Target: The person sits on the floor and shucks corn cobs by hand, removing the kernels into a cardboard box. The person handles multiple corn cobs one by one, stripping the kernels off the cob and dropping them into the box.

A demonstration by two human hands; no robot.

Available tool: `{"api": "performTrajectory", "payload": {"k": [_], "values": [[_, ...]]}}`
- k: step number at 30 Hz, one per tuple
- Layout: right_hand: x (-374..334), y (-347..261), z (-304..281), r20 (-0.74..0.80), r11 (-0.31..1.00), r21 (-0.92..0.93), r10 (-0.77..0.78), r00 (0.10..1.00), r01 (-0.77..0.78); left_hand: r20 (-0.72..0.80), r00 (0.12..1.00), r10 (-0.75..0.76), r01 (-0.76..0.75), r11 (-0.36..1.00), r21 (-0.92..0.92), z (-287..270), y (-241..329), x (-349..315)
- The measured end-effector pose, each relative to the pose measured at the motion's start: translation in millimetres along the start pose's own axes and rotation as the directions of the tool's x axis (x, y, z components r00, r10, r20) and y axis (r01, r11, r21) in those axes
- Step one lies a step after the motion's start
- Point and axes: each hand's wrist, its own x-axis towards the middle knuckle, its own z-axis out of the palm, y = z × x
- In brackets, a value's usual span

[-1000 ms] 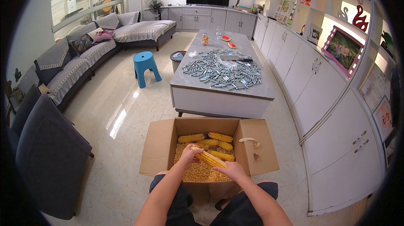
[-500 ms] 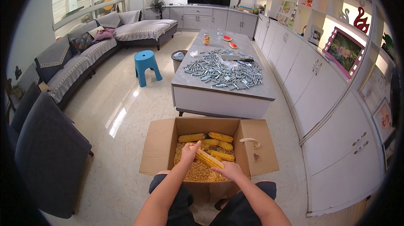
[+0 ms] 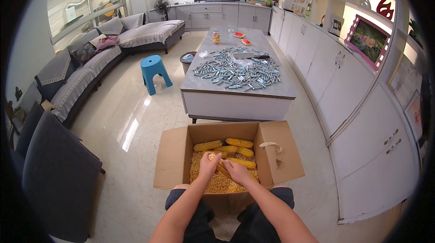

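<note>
Both of my hands are over an open cardboard box (image 3: pixel 171 158) between my knees. My left hand (image 3: pixel 208 165) is closed around one end of a yellow corn cob (image 3: pixel 221 169), and the pale tip pokes out past its fingers. Close beside it, my right hand (image 3: pixel 237 172) grips the same cob farther along, its fingers partly hidden from above. Under the hands, loose corn kernels (image 3: pixel 204 183) cover the box's bottom. Several whole yellow corn cobs (image 3: pixel 239 143) lie on the kernels toward the far side.
Beyond the box stands a low grey table (image 3: pixel 190 84) with many small silvery-blue cylinders (image 3: pixel 244 75), a knife (image 3: pixel 251 56), watermelon slices (image 3: pixel 239 34) and a jar (image 3: pixel 216 38). A blue stool (image 3: pixel 154 67) and a bin (image 3: pixel 186 58) are left of it, white cabinets (image 3: pixel 312 66) right.
My right hand has moved up along the cob toward my left, so the hands are closer together and cover more of it. The view has shifted slightly.
</note>
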Motion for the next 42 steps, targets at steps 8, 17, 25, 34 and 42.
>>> {"api": "performTrajectory", "payload": {"k": [8,17,25,34,42], "values": [[-0.1,1.5,16.7,-0.159,0.997,0.032,0.077,0.984,-0.072,-0.006,0.978,0.209,-0.205,0.963,0.173,0.2,0.3,-2.5],[20.7,30.0,17.6,-0.064,0.919,0.366,0.181,0.981,-0.145,-0.051,0.978,0.200,-0.196,0.977,0.079,-1.0,1.7,-0.4],[0.2,11.1,9.4,0.000,0.995,0.085,-0.056,0.998,0.055,-0.087,0.986,0.141,-0.130,0.983,0.128,-11.3,0.0,3.4],[3.8,5.9,11.1,-0.038,0.987,-0.030,0.154,0.987,-0.156,-0.126,0.956,0.265,-0.227,0.940,0.255,-7.0,4.3,-3.6],[2.2,7.2,16.7,-0.008,0.994,-0.092,0.055,0.998,-0.055,-0.124,0.966,0.227,-0.190,0.947,0.258,-9.7,4.9,-2.5]]}}
